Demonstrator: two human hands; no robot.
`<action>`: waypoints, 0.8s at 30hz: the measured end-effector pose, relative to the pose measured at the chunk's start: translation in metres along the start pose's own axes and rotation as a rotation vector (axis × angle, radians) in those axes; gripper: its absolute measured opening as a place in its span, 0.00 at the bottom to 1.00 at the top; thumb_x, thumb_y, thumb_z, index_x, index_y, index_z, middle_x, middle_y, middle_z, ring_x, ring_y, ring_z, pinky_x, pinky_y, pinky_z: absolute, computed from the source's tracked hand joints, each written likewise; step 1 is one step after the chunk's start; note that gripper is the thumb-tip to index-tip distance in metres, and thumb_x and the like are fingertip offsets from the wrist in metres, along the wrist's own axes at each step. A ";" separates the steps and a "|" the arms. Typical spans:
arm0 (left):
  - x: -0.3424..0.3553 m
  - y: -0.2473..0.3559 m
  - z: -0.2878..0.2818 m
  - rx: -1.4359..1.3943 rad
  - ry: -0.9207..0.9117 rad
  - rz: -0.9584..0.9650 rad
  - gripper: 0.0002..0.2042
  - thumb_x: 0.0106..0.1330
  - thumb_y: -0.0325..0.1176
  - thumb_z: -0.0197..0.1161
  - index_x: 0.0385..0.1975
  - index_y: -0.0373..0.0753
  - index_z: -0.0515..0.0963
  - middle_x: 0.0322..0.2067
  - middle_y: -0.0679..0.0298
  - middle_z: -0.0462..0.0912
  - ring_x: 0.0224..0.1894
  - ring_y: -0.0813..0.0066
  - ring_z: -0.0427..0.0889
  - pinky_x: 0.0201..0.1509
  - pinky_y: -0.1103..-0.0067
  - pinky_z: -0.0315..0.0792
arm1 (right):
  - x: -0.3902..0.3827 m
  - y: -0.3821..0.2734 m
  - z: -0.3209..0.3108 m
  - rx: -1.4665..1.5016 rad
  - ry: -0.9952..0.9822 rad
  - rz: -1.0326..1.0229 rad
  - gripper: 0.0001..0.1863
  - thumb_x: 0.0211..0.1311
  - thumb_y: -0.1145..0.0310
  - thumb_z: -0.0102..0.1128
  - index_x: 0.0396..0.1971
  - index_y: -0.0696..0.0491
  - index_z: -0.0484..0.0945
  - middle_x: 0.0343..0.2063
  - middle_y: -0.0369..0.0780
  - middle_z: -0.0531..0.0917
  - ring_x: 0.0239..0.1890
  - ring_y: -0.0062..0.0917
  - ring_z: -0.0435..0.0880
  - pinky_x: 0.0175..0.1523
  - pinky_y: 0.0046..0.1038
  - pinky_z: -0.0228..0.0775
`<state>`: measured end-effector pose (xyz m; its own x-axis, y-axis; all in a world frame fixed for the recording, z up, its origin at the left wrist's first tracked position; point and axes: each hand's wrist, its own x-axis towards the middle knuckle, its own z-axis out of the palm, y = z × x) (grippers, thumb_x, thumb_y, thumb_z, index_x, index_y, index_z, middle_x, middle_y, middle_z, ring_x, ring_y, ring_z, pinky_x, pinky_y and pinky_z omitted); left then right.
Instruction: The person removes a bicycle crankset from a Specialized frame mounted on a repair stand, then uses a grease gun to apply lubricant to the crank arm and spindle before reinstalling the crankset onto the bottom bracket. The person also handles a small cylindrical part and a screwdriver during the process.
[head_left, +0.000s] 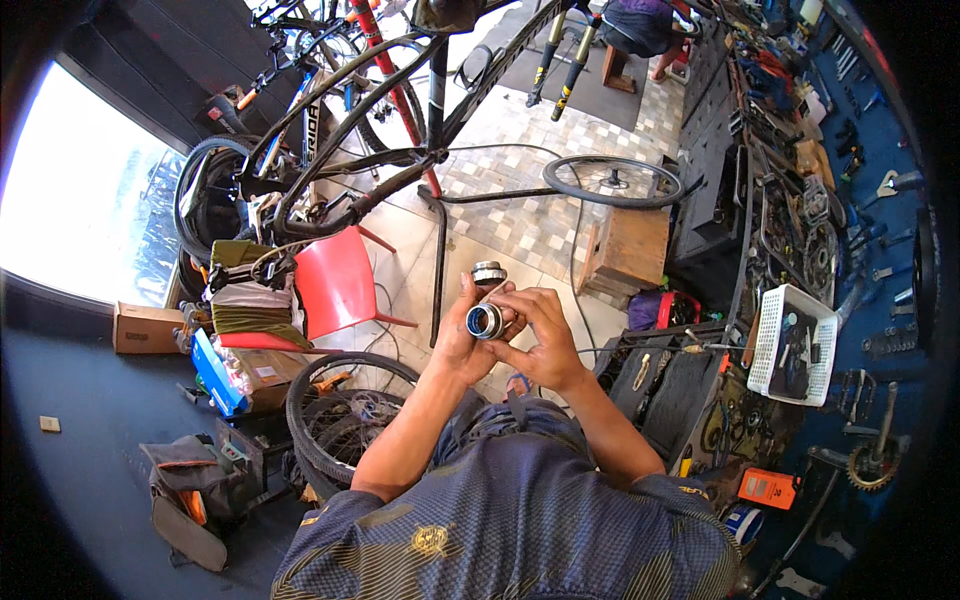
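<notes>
In front of my chest, my left hand [448,340] is closed around a pair of metal bicycle parts that look like bottom bracket cups. The lower cup [485,321] is a short silver and dark ring, its hollow end turned up, with a bluish inner rim. Just beyond it, at my left fingertips, sits the upper silver cup [488,272]. My right hand [548,342] is curled against the lower cup's right side, its index finger and thumb bent toward it. Fingers hide where the two cups meet, so I cannot tell whether they are joined.
A bicycle frame [425,155] hangs on a stand ahead. Left are a red chair [340,285] and loose wheels [340,415]. A wooden box [630,248] carries a wheel [612,182]. Tools and a white basket [793,345] line the right bench. Another person [640,25] sits far ahead.
</notes>
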<state>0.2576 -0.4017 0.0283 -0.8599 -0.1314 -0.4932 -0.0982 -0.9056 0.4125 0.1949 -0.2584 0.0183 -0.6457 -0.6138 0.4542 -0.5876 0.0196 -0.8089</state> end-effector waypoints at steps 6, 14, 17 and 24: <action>0.002 0.000 0.000 0.092 -0.004 0.011 0.28 0.77 0.59 0.48 0.56 0.38 0.73 0.43 0.60 0.85 0.35 0.71 0.86 0.48 0.67 0.83 | -0.001 0.004 0.005 0.294 0.032 0.085 0.30 0.51 0.66 0.78 0.56 0.51 0.79 0.51 0.41 0.78 0.60 0.34 0.74 0.67 0.37 0.66; -0.028 0.117 -0.005 0.546 -0.017 0.121 0.19 0.77 0.45 0.57 0.57 0.36 0.72 0.49 0.55 0.82 0.54 0.55 0.83 0.55 0.61 0.80 | 0.023 0.033 0.005 0.987 0.198 0.297 0.31 0.55 0.81 0.70 0.57 0.55 0.67 0.53 0.43 0.78 0.55 0.26 0.80 0.65 0.31 0.71; -0.061 0.207 0.027 1.036 -0.124 0.371 0.22 0.68 0.42 0.68 0.55 0.35 0.74 0.47 0.56 0.82 0.46 0.63 0.86 0.48 0.66 0.83 | 0.046 0.067 0.001 0.898 0.222 0.257 0.27 0.60 0.82 0.65 0.58 0.56 0.65 0.52 0.45 0.79 0.54 0.31 0.84 0.58 0.30 0.79; -0.007 0.414 0.108 1.442 -0.113 0.665 0.21 0.62 0.37 0.72 0.51 0.33 0.75 0.41 0.64 0.80 0.40 0.77 0.83 0.43 0.79 0.81 | 0.107 0.159 0.047 0.927 0.267 0.380 0.26 0.61 0.82 0.66 0.58 0.53 0.68 0.50 0.37 0.78 0.53 0.24 0.81 0.55 0.28 0.79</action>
<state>0.1685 -0.7318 0.2854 -0.9659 -0.2417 0.0927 -0.0212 0.4307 0.9023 0.0553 -0.3580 -0.0798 -0.8637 -0.4967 0.0856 0.2102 -0.5092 -0.8346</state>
